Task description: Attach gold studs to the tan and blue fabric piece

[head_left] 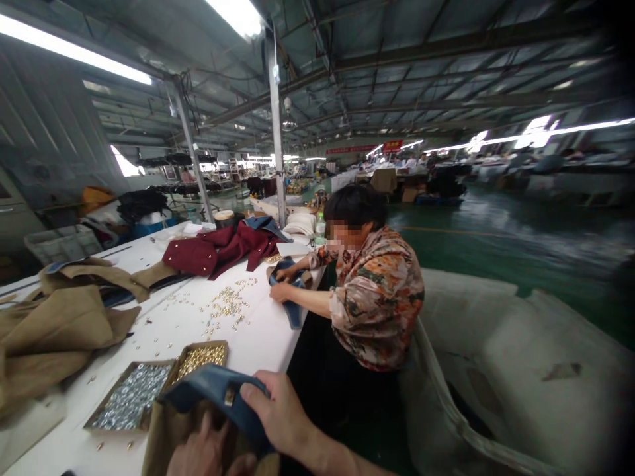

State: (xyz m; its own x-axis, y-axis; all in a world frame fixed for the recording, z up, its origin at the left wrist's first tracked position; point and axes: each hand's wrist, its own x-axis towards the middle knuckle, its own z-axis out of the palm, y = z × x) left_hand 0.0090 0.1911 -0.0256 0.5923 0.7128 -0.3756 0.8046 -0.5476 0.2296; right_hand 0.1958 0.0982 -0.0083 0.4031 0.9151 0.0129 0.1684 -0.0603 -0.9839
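Note:
My right hand [285,410] pinches the blue denim band of a brown garment [161,433], thumb on the near face. A small metal piece [229,396] shows on the band, left of that thumb. Lower down, my left hand [198,449] lies against the brown cloth with its fingers bent into the folds; part of it is blurred and cut off by the lower edge. Just beyond the garment stand a box of silver metal fasteners [131,396] and a box of gold-coloured ones [201,360], the latter partly hidden by the band.
Loose gold-coloured fasteners [231,301] are scattered on the white table [262,337]. Brown garments [54,330] lie at left, a maroon garment [193,254] farther back. A co-worker [380,291] at the table's right edge handles a denim piece [292,314]. A large pale bin [496,330] stands at right.

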